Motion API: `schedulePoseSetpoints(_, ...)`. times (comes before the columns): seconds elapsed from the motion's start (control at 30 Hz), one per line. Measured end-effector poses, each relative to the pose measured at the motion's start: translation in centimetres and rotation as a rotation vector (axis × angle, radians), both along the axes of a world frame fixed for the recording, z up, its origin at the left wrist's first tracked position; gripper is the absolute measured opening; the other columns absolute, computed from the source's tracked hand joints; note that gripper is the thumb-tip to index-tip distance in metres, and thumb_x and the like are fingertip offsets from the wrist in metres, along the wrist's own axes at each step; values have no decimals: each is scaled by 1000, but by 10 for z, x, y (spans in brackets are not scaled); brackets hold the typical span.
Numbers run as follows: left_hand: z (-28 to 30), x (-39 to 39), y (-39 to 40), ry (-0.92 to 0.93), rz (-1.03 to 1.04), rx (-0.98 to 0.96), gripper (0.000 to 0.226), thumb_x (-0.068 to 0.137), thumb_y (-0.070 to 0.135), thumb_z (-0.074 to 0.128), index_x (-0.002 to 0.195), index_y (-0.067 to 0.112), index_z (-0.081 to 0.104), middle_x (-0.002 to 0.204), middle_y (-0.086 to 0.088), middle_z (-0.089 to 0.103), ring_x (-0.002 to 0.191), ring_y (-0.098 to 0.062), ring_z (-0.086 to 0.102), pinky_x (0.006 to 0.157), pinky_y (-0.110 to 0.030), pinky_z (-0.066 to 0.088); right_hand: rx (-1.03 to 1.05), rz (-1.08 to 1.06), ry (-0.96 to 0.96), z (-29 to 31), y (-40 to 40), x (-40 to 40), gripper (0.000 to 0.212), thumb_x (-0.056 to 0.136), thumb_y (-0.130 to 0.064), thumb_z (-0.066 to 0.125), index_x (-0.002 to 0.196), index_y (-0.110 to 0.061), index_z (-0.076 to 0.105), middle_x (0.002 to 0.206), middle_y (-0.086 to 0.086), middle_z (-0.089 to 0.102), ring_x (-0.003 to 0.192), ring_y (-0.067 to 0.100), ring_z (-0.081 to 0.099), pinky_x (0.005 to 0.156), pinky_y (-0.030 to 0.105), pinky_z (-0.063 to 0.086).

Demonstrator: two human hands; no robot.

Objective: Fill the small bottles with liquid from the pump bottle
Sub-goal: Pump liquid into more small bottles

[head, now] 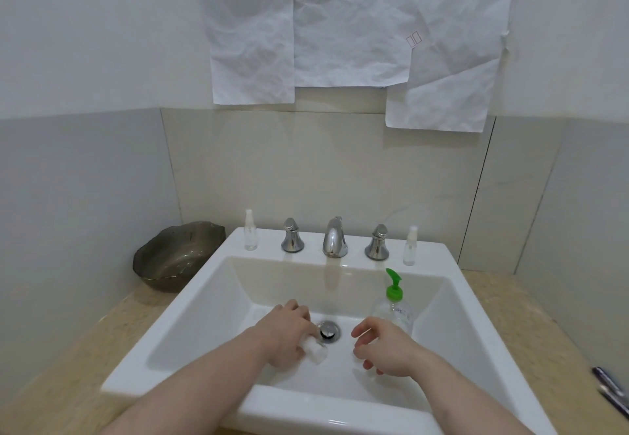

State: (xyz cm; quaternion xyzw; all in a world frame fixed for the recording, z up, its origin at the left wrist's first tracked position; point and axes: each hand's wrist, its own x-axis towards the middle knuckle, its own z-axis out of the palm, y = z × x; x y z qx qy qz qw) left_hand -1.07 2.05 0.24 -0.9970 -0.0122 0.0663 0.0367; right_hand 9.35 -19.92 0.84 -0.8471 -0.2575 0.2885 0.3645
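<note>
Left hand (286,332): it is low in the sink (211,302), closed around a small white cap (315,353), close to the drain (328,331).
Right hand (386,349): fingers curled but loose, holding nothing I can see. A clear small thing may be under it, but I cannot tell.
Pump bottle (393,308): stands in the sink with a green top, just behind the right hand.
Small bottles: one (250,230) stands on the back rim at the left, one (410,245) on the back rim at the right, both with caps on.
Step now: it looks like a small bottle is being opened to get filled.
How to do it well: keep the cap away from the drain hole. Hold the small bottle straight up under the green spout and push the pump slowly.
Edges: the sink walls slope, so things can slide to the middle.
Open room: the sink floor in front is free. The desk (112,319) on both sides has space, past the dark bowl (177,254).
</note>
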Motion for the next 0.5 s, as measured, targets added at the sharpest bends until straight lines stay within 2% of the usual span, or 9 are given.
schedulePoseSetpoints(0.1,-1,3,3,-54,-18,-3,38,90,35,64,128,35,62,126,2,52,120,-24,43,97,-36,38,3,-2,8,-2,1,2,27,91,-12,64,117,-17,61,111,3,67,66,10,68,54,20,51)
schedulePoseSetpoints(0.2,0,5,4,-138,-25,-91,37,90,40,67,126,32,62,125,5,53,115,-20,47,97,-36,41,-1,-5,12,-4,1,4,27,91,-11,64,117,-16,62,108,1,66,65,10,67,54,20,51)
schedulePoseSetpoints(0.3,5,6,2,-364,-30,-275,33,91,48,67,118,31,60,116,12,54,107,-13,49,92,-35,45,0,-6,13,-5,2,4,26,91,-11,66,116,-17,62,112,3,67,65,11,67,53,20,51)
schedulePoseSetpoints(0.4,15,3,-7,-589,-2,-467,29,91,49,65,112,31,55,108,20,52,102,-3,51,86,-29,47,32,-3,4,-4,2,3,29,89,-14,70,116,-20,62,117,2,67,65,11,68,56,20,52)
schedulePoseSetpoints(0.5,25,-3,-20,-670,53,-703,25,87,47,70,105,36,55,100,18,58,93,-6,59,80,-27,52,95,-6,-18,-1,1,-1,42,84,-21,78,122,-26,60,120,-7,62,67,9,71,59,18,52)
